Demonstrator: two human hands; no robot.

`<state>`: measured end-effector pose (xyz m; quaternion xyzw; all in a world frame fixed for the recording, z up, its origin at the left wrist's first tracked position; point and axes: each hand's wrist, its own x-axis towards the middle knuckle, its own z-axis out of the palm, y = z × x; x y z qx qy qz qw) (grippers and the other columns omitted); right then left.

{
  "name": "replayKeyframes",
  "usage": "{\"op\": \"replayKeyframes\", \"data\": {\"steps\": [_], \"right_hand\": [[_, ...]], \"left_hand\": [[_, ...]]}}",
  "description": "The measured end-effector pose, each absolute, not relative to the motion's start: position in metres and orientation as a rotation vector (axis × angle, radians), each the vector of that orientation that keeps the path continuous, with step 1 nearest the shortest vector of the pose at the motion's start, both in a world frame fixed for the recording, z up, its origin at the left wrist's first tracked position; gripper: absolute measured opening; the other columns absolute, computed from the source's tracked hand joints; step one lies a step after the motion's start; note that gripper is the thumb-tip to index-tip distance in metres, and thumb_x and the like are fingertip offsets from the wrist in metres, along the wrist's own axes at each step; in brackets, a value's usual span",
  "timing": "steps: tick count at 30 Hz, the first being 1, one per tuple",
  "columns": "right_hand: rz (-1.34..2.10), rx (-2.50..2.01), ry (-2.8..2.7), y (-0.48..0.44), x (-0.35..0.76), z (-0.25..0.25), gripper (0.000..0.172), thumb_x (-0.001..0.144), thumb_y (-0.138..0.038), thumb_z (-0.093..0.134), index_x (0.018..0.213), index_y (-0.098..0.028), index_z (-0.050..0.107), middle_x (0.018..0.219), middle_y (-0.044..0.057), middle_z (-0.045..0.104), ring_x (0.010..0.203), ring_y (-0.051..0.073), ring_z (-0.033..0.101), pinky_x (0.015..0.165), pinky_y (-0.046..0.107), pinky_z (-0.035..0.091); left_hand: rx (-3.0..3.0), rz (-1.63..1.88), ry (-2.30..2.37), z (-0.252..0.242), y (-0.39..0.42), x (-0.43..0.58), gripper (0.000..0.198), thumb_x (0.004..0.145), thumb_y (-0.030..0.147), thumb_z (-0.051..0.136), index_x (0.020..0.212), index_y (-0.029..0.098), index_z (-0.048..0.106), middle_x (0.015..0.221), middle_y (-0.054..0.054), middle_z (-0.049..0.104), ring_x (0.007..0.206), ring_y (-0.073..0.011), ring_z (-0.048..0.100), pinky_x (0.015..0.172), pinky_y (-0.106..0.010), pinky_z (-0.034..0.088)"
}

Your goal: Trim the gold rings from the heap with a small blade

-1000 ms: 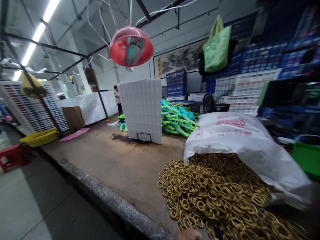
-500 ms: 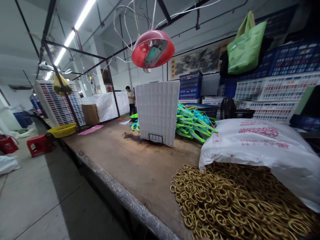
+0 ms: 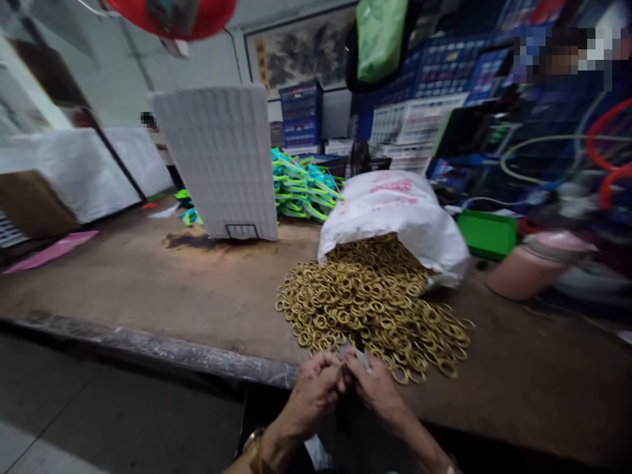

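My left hand (image 3: 313, 388) and my right hand (image 3: 371, 385) meet at the near edge of the brown worktable (image 3: 148, 289), fingers pinched together around a small pale piece I cannot make out. Just beyond them lies a wide heap of gold-coloured rings (image 3: 365, 303), spilling out of a white plastic sack (image 3: 395, 214) that lies on its side. The ring nearest my fingers almost touches them.
A tall white ribbed crate (image 3: 222, 158) stands upright at the middle back, with green and teal plastic parts (image 3: 301, 187) behind it. A green box (image 3: 486, 234) and a pink container (image 3: 533, 263) sit at the right. A person stands far off on the left.
The view has swung down and to the right. Both my hands, out of sight before, now show at the table's near edge, pinched together by the rings.
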<state>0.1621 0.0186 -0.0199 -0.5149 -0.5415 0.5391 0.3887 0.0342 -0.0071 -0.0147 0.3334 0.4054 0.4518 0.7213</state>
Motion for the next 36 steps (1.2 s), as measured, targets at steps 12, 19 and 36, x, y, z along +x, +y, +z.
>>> {"op": "replayKeyframes", "data": {"steps": [12, 19, 36], "right_hand": [[1.303, -1.245, -1.541, 0.013, 0.165, -0.011, 0.026, 0.076, -0.041, 0.046, 0.069, -0.017, 0.054, 0.061, -0.003, 0.051, 0.058, 0.011, 0.045, 0.058, 0.022, 0.038], [1.341, -1.285, -1.521, 0.015, 0.167, -0.019, 0.028, 0.078, -0.04, 0.042, 0.064, -0.017, 0.05, 0.056, -0.003, 0.049, 0.054, 0.011, 0.044, 0.054, 0.022, 0.037], [0.489, -1.446, -2.234, -0.004, 0.171, -0.031, 0.023, 0.068, -0.005, 0.037, 0.078, -0.02, 0.051, 0.069, 0.0, 0.06, 0.062, 0.014, 0.055, 0.055, 0.024, 0.028]], "left_hand": [[0.757, 0.986, 0.827, -0.013, -0.014, 0.032, 0.025, 0.077, 0.039, 0.057, 0.078, 0.018, 0.043, 0.057, 0.007, 0.045, 0.035, -0.0006, 0.02, 0.034, -0.017, 0.012], [0.725, 0.978, 0.823, -0.009, -0.019, 0.031, 0.028, 0.076, 0.04, 0.057, 0.076, 0.017, 0.043, 0.058, 0.007, 0.043, 0.037, 0.0, 0.02, 0.035, -0.016, 0.01], [0.749, 1.021, 0.982, -0.011, -0.018, 0.033, 0.031, 0.073, 0.042, 0.059, 0.081, 0.018, 0.041, 0.057, 0.008, 0.048, 0.038, -0.0006, 0.028, 0.037, -0.014, 0.017]]}}
